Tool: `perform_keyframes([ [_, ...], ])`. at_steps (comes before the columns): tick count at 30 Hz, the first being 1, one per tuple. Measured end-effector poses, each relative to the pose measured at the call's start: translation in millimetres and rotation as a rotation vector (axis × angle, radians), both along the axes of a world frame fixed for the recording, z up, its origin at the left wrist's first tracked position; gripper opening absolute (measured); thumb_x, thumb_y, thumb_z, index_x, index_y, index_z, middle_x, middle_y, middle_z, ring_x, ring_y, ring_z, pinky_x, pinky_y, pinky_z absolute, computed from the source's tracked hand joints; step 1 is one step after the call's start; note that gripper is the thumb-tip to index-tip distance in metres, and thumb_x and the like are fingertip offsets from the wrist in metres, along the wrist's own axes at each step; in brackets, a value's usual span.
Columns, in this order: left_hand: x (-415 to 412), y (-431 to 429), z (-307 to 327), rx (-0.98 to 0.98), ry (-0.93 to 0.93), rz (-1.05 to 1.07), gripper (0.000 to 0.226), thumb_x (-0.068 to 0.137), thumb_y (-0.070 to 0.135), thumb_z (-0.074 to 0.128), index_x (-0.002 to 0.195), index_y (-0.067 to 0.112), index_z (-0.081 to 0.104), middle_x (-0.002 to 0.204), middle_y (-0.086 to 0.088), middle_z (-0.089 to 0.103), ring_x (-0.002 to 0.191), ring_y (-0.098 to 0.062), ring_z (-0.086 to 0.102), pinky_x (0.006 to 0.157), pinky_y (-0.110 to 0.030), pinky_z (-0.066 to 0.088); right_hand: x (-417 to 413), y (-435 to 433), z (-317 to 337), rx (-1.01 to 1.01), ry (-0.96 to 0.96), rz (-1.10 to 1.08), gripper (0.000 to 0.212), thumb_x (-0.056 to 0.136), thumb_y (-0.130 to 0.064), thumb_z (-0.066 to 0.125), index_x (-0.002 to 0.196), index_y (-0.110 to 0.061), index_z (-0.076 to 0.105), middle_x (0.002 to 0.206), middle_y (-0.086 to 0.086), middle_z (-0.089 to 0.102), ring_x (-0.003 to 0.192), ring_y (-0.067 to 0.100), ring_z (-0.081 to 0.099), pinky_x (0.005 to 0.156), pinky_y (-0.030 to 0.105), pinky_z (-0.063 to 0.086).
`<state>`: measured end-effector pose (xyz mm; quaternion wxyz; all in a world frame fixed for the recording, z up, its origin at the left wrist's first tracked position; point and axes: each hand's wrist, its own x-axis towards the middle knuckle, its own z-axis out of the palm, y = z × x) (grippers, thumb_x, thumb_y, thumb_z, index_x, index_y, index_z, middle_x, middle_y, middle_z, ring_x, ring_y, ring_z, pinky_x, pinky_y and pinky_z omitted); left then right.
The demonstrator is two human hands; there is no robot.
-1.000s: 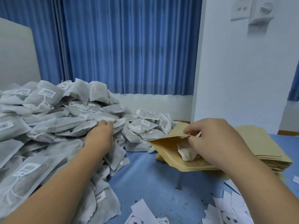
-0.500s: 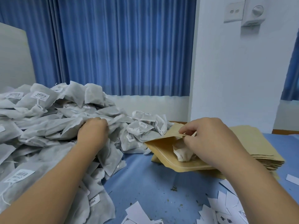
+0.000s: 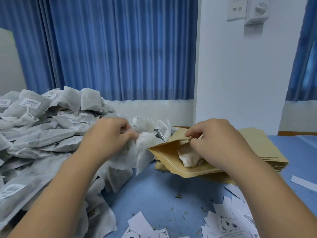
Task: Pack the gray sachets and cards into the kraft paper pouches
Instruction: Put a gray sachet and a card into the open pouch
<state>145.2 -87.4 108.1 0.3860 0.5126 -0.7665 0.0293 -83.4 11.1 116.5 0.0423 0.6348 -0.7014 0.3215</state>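
A big heap of gray sachets (image 3: 39,133) with barcode labels covers the left of the blue table. My left hand (image 3: 106,136) grips a crumpled gray sachet (image 3: 145,143) lifted off the heap, close to the mouth of an open kraft pouch (image 3: 169,160). My right hand (image 3: 216,143) pinches the pouch's upper flap and holds it open. Another sachet (image 3: 187,157) lies inside the pouch. The pouch lies on a stack of flat kraft pouches (image 3: 267,152). White printed cards (image 3: 228,222) are scattered at the near right.
Blue curtains and a white wall with a socket (image 3: 237,9) and a dial switch stand behind the table. More loose cards (image 3: 144,227) lie near the front edge. Small crumbs dot the blue tabletop (image 3: 159,194).
My left hand has pulled a sachet out of the heap and carried it right toward the pouch mouth. My right hand keeps holding the pouch flap.
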Motion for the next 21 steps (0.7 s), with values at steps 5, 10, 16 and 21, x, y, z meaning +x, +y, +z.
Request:
perform_keyframes([
  [5,-4,7,0,0.038,-0.076,-0.038,0.029,0.086,0.039,0.068,0.067,0.022,0.056,0.068,0.005,0.056,0.068,-0.008,0.051,0.059,-0.032,0.039,-5,0,0,0.003,-0.013,-0.019,0.029,0.080,-0.020,0.056,0.094,-0.041,0.071,0.096,-0.018,0.066,0.084,0.011,0.060,0.073,0.027,0.052],
  [10,6,31,26,-0.165,-0.047,-0.192,0.018,0.087,0.036,0.063,0.074,0.026,0.057,0.071,0.011,0.058,0.073,0.000,0.053,0.058,-0.022,0.034,-9,-1,1,-0.012,-0.034,-0.030,0.029,0.080,-0.021,0.056,0.095,-0.041,0.071,0.093,-0.018,0.066,0.079,0.010,0.060,0.070,0.027,0.051],
  [16,-13,73,37,-0.463,0.030,-0.365,0.010,0.091,0.041,0.048,0.089,0.032,0.050,0.066,0.017,0.053,0.071,0.009,0.052,0.059,-0.006,0.035,-9,-1,1,0.025,-0.057,-0.021,0.026,0.081,-0.023,0.058,0.093,-0.041,0.071,0.094,-0.016,0.066,0.081,0.011,0.060,0.062,0.023,0.044],
  [21,-44,73,9,-0.377,-0.045,-0.536,0.011,0.086,0.039,0.038,0.096,0.034,0.041,0.091,0.009,0.059,0.078,-0.016,0.060,0.067,-0.036,0.050,-11,6,6,0.043,-0.088,0.027,0.023,0.080,-0.016,0.058,0.066,-0.033,0.057,0.076,-0.007,0.059,0.076,0.020,0.060,0.061,0.030,0.047],
])
